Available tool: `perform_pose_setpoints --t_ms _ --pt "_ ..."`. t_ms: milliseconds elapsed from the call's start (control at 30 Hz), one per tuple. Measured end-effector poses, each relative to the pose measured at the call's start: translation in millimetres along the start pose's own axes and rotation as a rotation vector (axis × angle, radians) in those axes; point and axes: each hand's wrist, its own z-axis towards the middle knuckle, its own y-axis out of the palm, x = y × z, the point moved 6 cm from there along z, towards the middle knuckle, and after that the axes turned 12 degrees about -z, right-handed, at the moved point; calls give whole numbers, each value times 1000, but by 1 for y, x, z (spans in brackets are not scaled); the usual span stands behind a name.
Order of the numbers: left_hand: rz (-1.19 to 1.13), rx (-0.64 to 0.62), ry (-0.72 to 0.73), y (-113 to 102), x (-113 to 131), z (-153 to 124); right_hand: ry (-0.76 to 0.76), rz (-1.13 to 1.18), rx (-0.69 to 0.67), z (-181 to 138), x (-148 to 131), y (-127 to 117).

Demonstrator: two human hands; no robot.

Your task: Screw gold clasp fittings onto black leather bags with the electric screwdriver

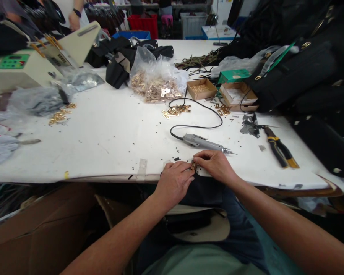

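At the table's front edge my left hand [174, 179] lies over the dark material of a black bag [206, 187], its fingers together and closed on it. Those fingertips reach a small gold-coloured metal plate [193, 165] with an opening in it. From the other side my right hand [215, 164] pinches this plate between thumb and fingers. Part of the plate is hidden by the fingertips. The bag hangs down over my lap, and its pale lining [215, 231] shows. Just beyond my hands a grey electric screwdriver [202, 142] lies on the table, bit pointing right.
Pliers [281, 147] with black and yellow handles lie at right. Loose gold fittings [176, 111] lie below a clear bag of metal parts [157, 82]. A cardboard box [201, 89] holds small gold pieces. Black bags [301, 76] crowd the right; a machine [23, 70] stands left.
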Motion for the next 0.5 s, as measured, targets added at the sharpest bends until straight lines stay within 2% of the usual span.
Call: perform_pose_setpoints --t_ms 233,500 --pt "-8 5 -23 1 -3 -1 -41 -55 -27 1 0 5" --pt "34 -17 -22 0 2 2 -36 -270 28 2 0 8"
